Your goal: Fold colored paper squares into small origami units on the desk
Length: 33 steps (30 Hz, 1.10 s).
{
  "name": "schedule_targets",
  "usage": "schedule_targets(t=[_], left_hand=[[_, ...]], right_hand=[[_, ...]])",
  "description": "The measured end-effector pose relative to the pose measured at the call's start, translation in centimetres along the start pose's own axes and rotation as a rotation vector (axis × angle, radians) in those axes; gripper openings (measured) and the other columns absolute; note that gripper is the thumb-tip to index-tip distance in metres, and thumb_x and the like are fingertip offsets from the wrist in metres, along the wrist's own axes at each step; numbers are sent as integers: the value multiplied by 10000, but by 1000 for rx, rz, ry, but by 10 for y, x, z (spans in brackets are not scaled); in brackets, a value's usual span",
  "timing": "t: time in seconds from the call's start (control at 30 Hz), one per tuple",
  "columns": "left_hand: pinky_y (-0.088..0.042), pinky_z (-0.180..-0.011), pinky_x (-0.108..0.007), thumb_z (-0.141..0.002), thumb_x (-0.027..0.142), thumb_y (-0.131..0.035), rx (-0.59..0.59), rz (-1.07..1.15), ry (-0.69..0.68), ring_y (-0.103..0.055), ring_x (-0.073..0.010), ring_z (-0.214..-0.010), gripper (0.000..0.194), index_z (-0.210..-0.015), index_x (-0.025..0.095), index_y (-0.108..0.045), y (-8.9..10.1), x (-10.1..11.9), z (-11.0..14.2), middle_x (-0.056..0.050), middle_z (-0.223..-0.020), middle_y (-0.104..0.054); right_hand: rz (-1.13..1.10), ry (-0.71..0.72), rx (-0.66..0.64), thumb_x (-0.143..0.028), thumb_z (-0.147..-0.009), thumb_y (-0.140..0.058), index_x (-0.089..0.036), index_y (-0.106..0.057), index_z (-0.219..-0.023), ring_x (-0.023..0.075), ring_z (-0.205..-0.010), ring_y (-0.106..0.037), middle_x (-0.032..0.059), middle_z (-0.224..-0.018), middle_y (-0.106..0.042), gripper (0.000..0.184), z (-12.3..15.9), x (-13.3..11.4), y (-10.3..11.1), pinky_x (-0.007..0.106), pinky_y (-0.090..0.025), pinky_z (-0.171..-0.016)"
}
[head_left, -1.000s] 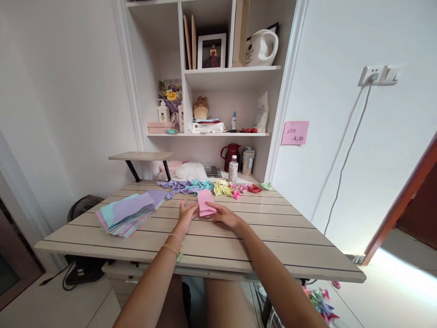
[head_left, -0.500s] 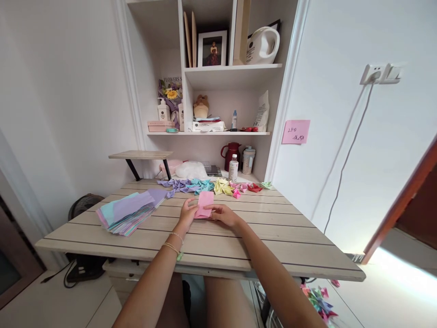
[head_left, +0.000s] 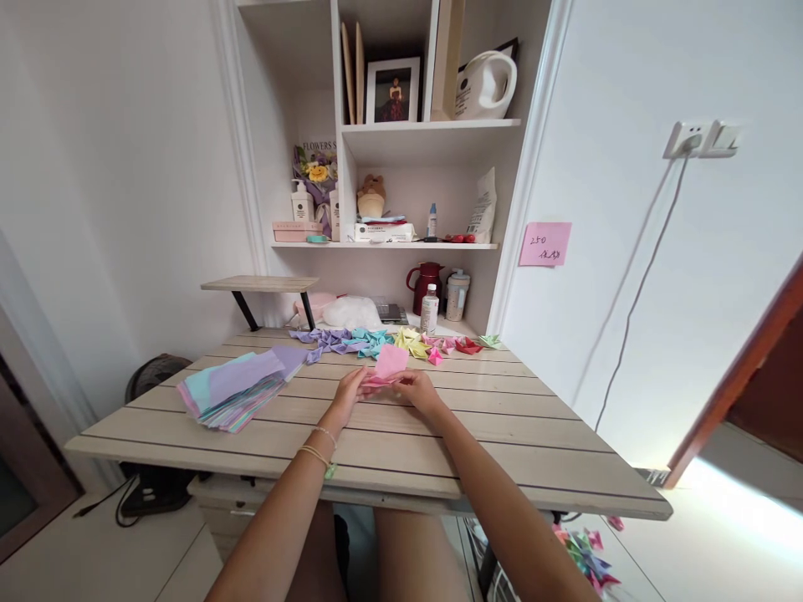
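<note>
Between my two hands is a pink sheet of origami paper, its far part standing up and its near part folded toward me. My left hand grips the paper's left edge, fingers closed on it. On the other side, my right hand pinches the right edge near the fold. Both hands are just above the middle of the wooden desk. Beyond them lies a row of folded paper pieces in purple, blue, yellow, pink and red. The fingertips under the paper are partly hidden.
A stack of coloured paper sheets lies at the desk's left. At the back stand a clear bottle, a dark red jug and a tumbler. A small wooden riser is at the back left. More folded paper sits below the right edge.
The pink paper has gone from lying nearly flat to being bent, with its far part raised. Both hands have shifted slightly away from me with it.
</note>
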<state>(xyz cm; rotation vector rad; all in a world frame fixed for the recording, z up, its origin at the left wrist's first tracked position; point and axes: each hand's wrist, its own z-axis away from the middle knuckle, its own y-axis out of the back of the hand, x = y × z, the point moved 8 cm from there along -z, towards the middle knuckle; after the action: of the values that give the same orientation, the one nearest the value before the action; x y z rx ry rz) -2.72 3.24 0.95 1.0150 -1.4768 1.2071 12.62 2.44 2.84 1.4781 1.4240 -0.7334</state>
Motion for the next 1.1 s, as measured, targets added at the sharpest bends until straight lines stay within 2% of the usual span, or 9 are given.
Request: schedule_targets(t=[0.07,0.13,0.3,0.43,0.5,0.6,0.73,0.9,1.1], left_hand=[[-457,-583,-248,-630,548,-625,-43,-26,-3,-660,-196,-691,491,-873,124,-667,-4,1,1,-95,-788,-704],[-454,-601,-248,-577,482,-703,-69,-50,-16,-656,-195,-702,458,-858,122,-670,-8,1,3,-94,-791,-707],[-456,-739,-261,-459,262,-813,-82,-41,-68,-628,-192,-838,456,-868,119,-671,-12,5,7,-101,-934,-693],[-468,-751,-277,-437,186,-820,-188,-46,-95,-624,-179,-838,540,-950,138,-655,-22,5,9,-90,-987,-678],[-477,-699,-264,-458,207,-813,-175,-73,-104,-627,-169,-787,515,-943,137,-658,-21,3,8,-86,-947,-688],[-467,-608,-231,-530,310,-775,-86,-94,-112,-628,-156,-711,399,-863,115,-674,-12,-1,3,-87,-831,-702],[-457,-544,-213,-574,414,-725,-21,-85,-119,-637,-158,-664,366,-757,104,-662,-3,-6,-4,-82,-731,-691],[-456,-519,-199,-585,431,-711,40,-76,-125,-642,-148,-617,350,-691,108,-627,3,-8,-10,-57,-668,-668],[-463,-517,-206,-607,415,-701,23,-89,-117,-642,-149,-592,334,-711,102,-650,1,-10,-8,-69,-690,-679]], right_hand=[[16,1,71,-256,-591,-643,-174,-713,-765,119,-582,-511,28,-760,-668,205,-2,2,8,240,-405,-584],[16,-14,103,-250,-584,-635,-168,-712,-788,114,-552,-499,32,-754,-668,233,-2,5,11,238,-398,-552],[-62,-71,36,-261,-609,-606,-134,-683,-907,100,-478,-484,21,-644,-642,333,1,11,2,218,-369,-466],[-107,-98,24,-249,-614,-608,-126,-668,-923,94,-473,-482,16,-617,-625,339,1,12,2,209,-366,-452],[-107,-112,27,-246,-608,-620,-125,-673,-895,87,-444,-457,2,-564,-602,316,1,12,4,202,-344,-428],[-102,-118,11,-266,-574,-679,-133,-682,-840,93,-460,-474,5,-578,-614,297,3,11,1,199,-348,-426],[-110,-119,-11,-375,-567,-712,-135,-678,-795,117,-510,-523,14,-595,-624,333,4,7,-4,202,-368,-439],[-105,-122,63,-482,-623,-653,-147,-657,-728,125,-539,-553,22,-632,-634,352,2,7,5,196,-356,-435],[-82,-121,147,-496,-611,-656,-146,-627,-659,119,-488,-528,11,-556,-602,354,2,12,11,204,-349,-423]])
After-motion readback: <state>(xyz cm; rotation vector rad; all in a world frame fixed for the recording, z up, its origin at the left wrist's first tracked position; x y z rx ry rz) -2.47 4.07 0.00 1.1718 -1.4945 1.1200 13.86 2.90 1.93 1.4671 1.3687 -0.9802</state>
